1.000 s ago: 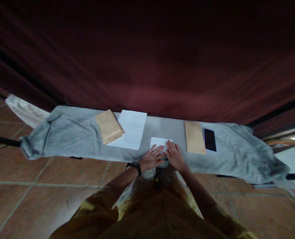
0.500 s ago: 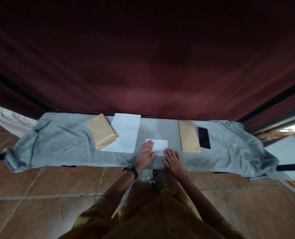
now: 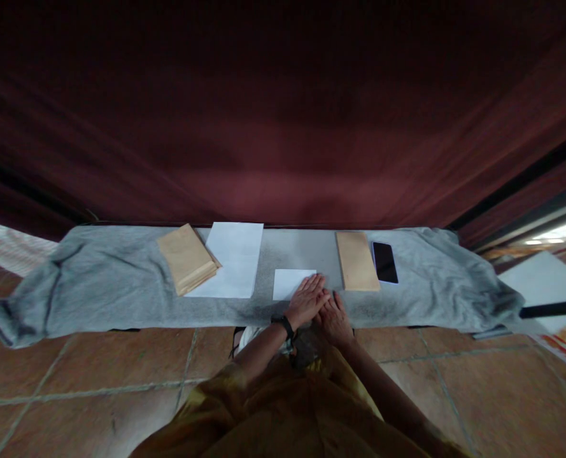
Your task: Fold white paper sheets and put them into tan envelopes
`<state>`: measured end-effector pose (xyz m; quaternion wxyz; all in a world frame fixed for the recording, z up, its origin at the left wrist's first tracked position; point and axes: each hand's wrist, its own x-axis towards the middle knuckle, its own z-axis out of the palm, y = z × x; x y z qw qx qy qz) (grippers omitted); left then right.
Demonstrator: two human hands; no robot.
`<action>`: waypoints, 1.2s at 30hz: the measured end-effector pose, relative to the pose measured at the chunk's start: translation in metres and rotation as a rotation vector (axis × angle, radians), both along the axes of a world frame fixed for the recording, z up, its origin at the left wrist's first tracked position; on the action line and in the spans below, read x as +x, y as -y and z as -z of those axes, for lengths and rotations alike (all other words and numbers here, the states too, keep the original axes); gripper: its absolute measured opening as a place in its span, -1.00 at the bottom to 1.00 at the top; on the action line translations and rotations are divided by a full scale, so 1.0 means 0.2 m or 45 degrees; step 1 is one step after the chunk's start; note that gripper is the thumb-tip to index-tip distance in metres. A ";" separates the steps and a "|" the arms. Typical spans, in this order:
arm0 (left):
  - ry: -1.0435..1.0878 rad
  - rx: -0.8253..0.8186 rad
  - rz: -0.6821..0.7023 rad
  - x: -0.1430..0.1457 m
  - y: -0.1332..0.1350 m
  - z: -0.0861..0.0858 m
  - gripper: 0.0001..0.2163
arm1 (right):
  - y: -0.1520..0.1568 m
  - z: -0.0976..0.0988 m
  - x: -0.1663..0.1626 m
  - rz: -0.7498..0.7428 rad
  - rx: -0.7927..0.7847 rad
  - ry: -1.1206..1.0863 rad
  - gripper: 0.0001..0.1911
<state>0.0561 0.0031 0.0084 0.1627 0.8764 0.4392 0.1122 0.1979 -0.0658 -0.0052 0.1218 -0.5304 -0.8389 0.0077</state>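
White and small, one slip of paper [image 3: 286, 284] already lies flat on the cloth-covered table [image 3: 120, 277]; the left hand [image 3: 306, 300], spread, covers its right edge, touching the flattened right hand [image 3: 336, 321]; larger paper [image 3: 235, 261] lies unfolded.

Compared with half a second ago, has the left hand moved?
Yes. The left hand has gone rightward, from the small white sheet's left side to its right, nearer the brown packet beside the phone.
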 end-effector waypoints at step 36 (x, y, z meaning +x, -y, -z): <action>-0.114 0.243 -0.481 -0.43 -0.01 0.07 -0.39 | -0.35 -0.04 -0.10 0.186 -0.105 -0.099 -0.52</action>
